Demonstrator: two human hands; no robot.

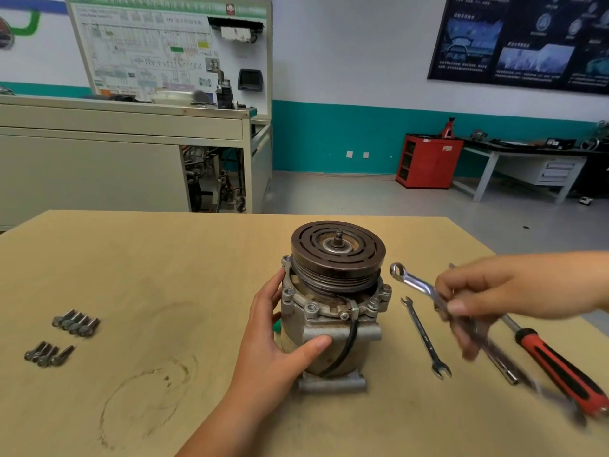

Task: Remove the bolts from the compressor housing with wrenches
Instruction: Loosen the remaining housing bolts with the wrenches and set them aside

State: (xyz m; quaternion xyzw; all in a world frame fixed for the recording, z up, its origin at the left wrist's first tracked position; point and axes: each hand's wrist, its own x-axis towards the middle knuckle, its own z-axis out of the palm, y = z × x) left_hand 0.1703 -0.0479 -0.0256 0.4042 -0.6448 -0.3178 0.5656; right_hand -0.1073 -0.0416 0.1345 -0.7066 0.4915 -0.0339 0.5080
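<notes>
Head view: a left hand [280, 341] grips a compressor [333, 311] on a table [164, 275] while the right hand [487, 301] holds a wrench [412, 282] just right of it.
Right of the compressor a second wrench [425, 338] lies flat, and further right lie a steel rod [504, 367] and a red-and-black screwdriver [557, 361], partly hidden by the blurred right hand. Two clusters of loose bolts [75, 323] lie well apart at the far left. The tabletop is tan wood with faint ring stains. Behind it are a grey workbench [122, 127], a red cabinet [428, 161] and a white wall with a teal band. The compressor stands upright near the table's middle, long axis vertical, pulley on top. Left fingers wrap its left side, thumb across the near face. The right hand's fingers pinch the wrench shaft; its ring end points far-left toward the pulley.
</notes>
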